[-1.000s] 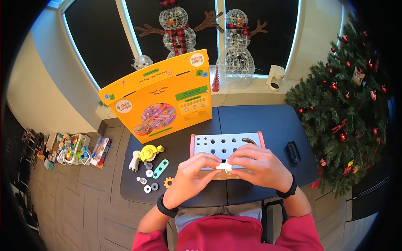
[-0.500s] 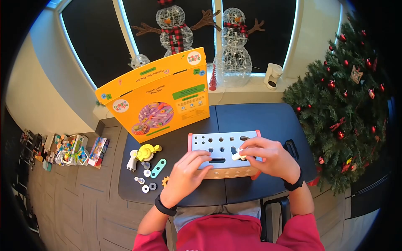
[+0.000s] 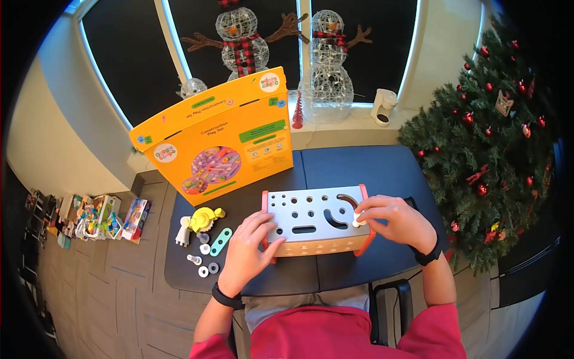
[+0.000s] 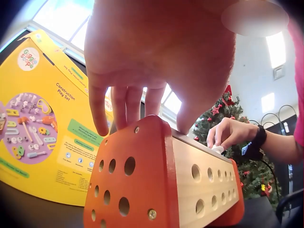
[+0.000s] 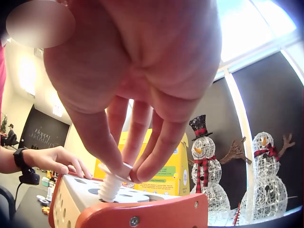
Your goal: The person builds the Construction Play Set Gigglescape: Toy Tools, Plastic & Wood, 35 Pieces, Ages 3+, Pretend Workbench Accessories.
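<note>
A toy bench with a pale blue-grey top, wooden front and red ends stands on the dark table. My right hand pinches the head of a white screw between thumb and fingers. Its threaded shaft points down at the top's right front corner; whether the tip is inside a hole cannot be told. My left hand rests on the left end of the bench top with fingers extended, holding nothing.
A yellow box stands at the back left. Left of the bench lie a yellow toy piece, a teal strip, a grey-white screw and small rings. A black object is partly behind my right hand.
Both hands were together over the bench front holding the white piece. My right hand has carried it right to the corner; my left hand has let go and moved left onto the top.
</note>
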### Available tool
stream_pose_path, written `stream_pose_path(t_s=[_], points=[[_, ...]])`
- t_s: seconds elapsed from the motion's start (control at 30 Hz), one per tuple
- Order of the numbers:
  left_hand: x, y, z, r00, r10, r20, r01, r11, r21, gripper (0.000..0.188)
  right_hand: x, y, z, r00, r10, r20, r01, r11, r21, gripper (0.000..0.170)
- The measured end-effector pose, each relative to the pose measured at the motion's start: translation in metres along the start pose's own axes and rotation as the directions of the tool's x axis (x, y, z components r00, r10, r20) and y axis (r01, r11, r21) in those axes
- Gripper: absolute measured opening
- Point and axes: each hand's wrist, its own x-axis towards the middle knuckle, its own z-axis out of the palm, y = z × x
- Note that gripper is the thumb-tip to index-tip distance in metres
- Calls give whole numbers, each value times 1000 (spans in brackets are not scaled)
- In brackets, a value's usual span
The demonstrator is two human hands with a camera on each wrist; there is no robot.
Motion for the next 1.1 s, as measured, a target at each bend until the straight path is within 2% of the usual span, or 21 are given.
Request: stream_pose_path(t_s=[0.2, 0.63, 0.7, 0.93, 1.1], points=[[1, 0, 0, 1000, -8, 4, 8, 1000, -21, 32, -5, 6, 1, 999, -37, 10, 37, 998, -47, 25], [0, 1, 1, 1000, -20, 2, 20, 999, -39, 32, -5, -3, 3, 999, -39, 4, 39, 996, -77, 23], [0, 2, 1, 1000, -24, 5, 24, 999, -42, 31, -4, -6, 1, 1000, -12, 17, 14, 997, -77, 15], [-1, 2, 2, 1000, -31, 5, 31, 999, -41, 32, -3, -9, 2, 1000, 3, -2, -3, 997, -73, 14], [-1, 2, 2, 1000, -28, 0, 28, 998, -47, 32, -1, -10, 3, 994, 111, 3, -111, 990, -92, 19]])
